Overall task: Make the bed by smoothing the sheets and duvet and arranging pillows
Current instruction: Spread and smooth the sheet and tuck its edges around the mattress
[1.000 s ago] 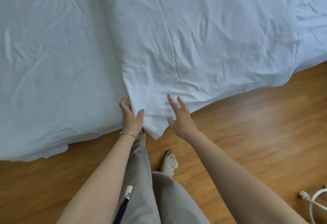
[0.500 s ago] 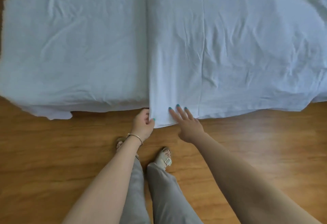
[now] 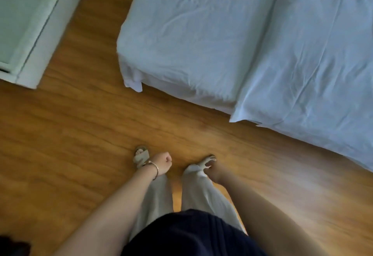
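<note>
At the far left stands a pale green cabinet [image 3: 24,27], its base on the wooden floor [image 3: 80,134]. Moving right, the bed's corner comes in: the fitted sheet [image 3: 191,39] covers the mattress, creased in places, with a loose flap hanging at the near corner just above the floor. Further right, the duvet [image 3: 314,63] lies over the sheet, its straight left edge running up the bed and its lower corner hanging past the mattress side toward the floor (it carries plenty of shallow wrinkles).

Below all this, well apart from the bed, the person stands on the floor in light grey trousers [image 3: 159,195] and sandals [image 3: 141,156]. The left hand [image 3: 162,161], a thin bracelet [image 3: 154,168] at its wrist, has its grip curled tight into a fist with nothing in it. To its right, the right hand [image 3: 214,170] is motion-blurred; its fingers look loosely bent and spread, the grip holding nothing, hanging in front of the right trouser leg. Neither hand touches the sheet or the duvet.
</note>
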The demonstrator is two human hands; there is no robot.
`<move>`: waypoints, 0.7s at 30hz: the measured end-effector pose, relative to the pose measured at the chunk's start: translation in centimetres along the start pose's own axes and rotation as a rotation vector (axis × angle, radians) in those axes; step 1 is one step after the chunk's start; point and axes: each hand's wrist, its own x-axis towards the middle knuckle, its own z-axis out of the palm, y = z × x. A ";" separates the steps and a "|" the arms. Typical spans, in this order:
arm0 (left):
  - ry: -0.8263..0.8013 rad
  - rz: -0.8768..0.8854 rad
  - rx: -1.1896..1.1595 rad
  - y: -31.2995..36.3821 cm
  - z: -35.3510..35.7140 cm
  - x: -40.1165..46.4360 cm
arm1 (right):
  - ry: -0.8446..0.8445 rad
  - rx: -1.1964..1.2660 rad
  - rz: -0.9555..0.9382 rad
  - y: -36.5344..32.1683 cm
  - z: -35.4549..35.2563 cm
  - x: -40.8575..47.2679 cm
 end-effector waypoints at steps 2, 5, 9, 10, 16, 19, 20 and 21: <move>-0.052 -0.073 -0.031 -5.1 -0.8 -0.7 | -0.042 -0.043 0.012 -3.2 1.8 -0.1; -0.124 -0.105 -0.046 -11.9 -2.8 -2.0 | -0.098 -0.105 0.046 -8.7 4.2 0.1; -0.125 -0.082 -0.165 -18.8 -11.0 -2.1 | -0.160 -0.276 0.064 -17.9 7.0 0.6; -0.124 -0.071 -0.248 -20.1 -13.5 -2.0 | -0.153 -0.307 0.067 -20.3 7.0 1.4; -0.069 -0.066 -0.523 -28.4 -20.1 -1.6 | -0.079 -0.403 -0.110 -39.2 3.5 3.1; -0.154 -0.081 -0.586 -30.5 -22.8 -0.5 | -0.076 -0.484 -0.155 -46.5 2.5 4.6; -0.161 -0.092 -0.617 -30.9 -24.2 0.2 | -0.085 -0.492 -0.160 -48.7 2.1 5.1; -0.143 -0.105 -0.661 -31.4 -25.9 1.1 | -0.105 -0.503 -0.180 -50.8 1.7 6.0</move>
